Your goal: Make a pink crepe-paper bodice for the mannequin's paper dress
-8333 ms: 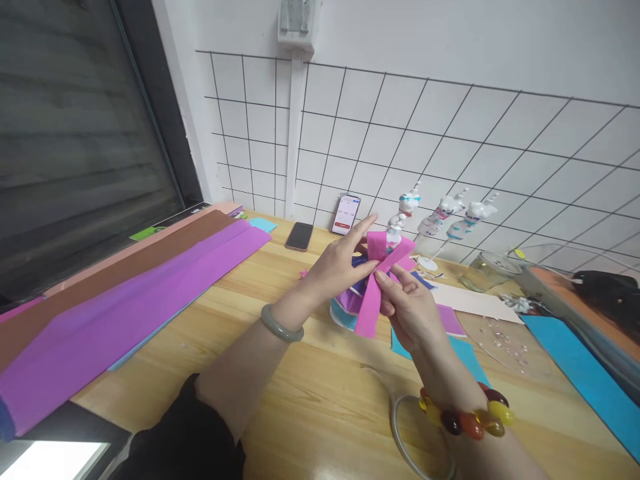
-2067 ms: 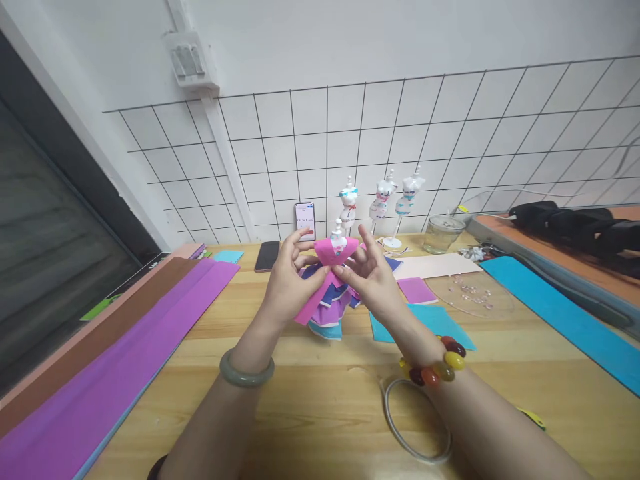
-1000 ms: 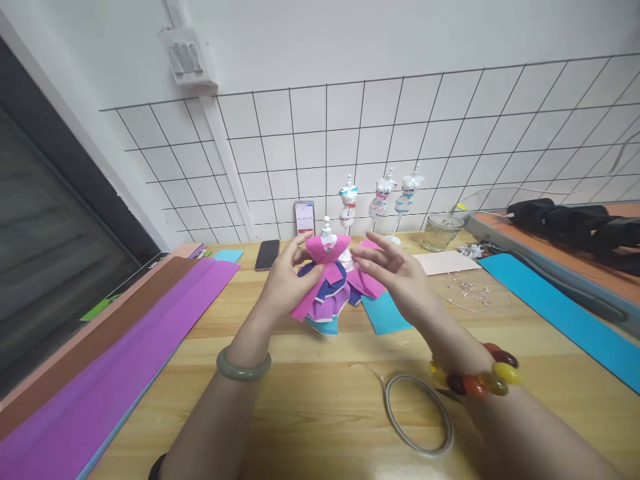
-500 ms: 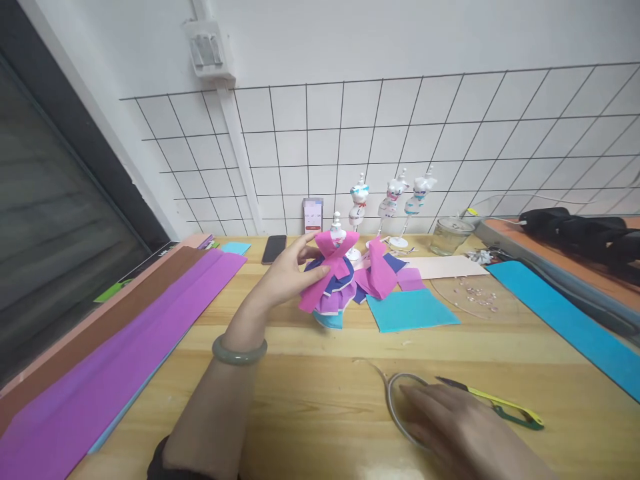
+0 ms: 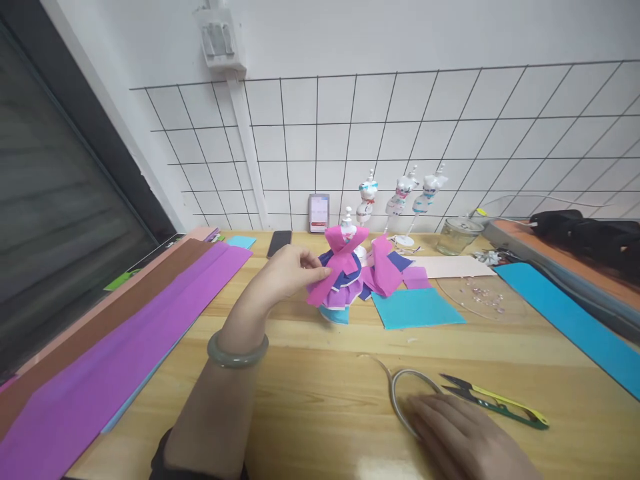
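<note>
A small white dress-form mannequin (image 5: pixel 347 217) stands on the table wearing a layered pink, navy, purple and blue dress (image 5: pixel 344 263). My left hand (image 5: pixel 293 272), with a green bangle at the wrist, is closed on the dress's left side, thumb over the pink band. Low on the right, my right hand (image 5: pixel 465 433) is slightly blurred and lies palm down, fingers stretched over the edge of a coiled grey cord (image 5: pixel 395 393). Beside it rest yellow-and-green thread snips (image 5: pixel 500 400), blades apart.
Three more mannequins (image 5: pixel 367 200) stand behind. Pink and navy pieces (image 5: pixel 385 270), a turquoise sheet (image 5: pixel 417 310), a tray of small gems (image 5: pixel 483 297) and a glass jar (image 5: pixel 459 235) lie rightward. Long purple sheets (image 5: pixel 150 340) line the left; a phone (image 5: pixel 279 243) lies behind.
The view has shifted slightly, moving the scene right. My left fingers have drawn back from behind the mannequin to the dress's side. My right hand remains over the coil.
</note>
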`<state>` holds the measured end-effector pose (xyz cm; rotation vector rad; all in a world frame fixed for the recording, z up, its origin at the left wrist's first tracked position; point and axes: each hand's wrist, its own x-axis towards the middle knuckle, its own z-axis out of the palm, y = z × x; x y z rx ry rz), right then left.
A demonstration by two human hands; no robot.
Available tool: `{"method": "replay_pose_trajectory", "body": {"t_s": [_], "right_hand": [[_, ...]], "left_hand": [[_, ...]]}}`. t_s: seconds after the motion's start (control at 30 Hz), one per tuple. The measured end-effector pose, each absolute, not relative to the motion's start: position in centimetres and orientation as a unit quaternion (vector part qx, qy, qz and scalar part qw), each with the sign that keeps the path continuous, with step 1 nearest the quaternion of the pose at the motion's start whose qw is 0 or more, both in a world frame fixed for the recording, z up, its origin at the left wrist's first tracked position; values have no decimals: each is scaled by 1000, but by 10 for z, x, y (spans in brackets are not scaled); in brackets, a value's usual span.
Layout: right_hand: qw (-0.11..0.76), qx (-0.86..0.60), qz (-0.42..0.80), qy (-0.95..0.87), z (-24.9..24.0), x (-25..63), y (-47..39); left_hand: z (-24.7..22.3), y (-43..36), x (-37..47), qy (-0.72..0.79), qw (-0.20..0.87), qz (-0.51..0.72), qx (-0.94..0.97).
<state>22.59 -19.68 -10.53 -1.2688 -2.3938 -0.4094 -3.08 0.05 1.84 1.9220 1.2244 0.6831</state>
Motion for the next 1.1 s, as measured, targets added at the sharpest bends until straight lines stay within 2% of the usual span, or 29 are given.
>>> {"method": "replay_pose_trajectory", "body": {"t_s": [0.2,0.33,0.6,0.7,0.83,1.0,1.1], "right_hand": [[177,-565,-110,-799,-104,253,-192],[146,-624,-137,-755,-103,279,-195],[117,-674,-87,-724,-122,301,-209],[149,-724,-7,-673,-120,307,-201],[270,-739,127,-604,-90,286,-178],[362,-642,369,-566,-31,228,-146],[371,-581,461,-558,-13,206,-124]], "left_hand": [[20,-5,-22,502,338,225,763],[22,-5,-21,514,333,207,763],[21,1,-25,483,396,211,752],[20,1,-25,468,415,211,751],[18,3,-27,447,449,205,746],[16,6,-29,418,477,201,746],[17,5,-29,414,493,201,739]]}}
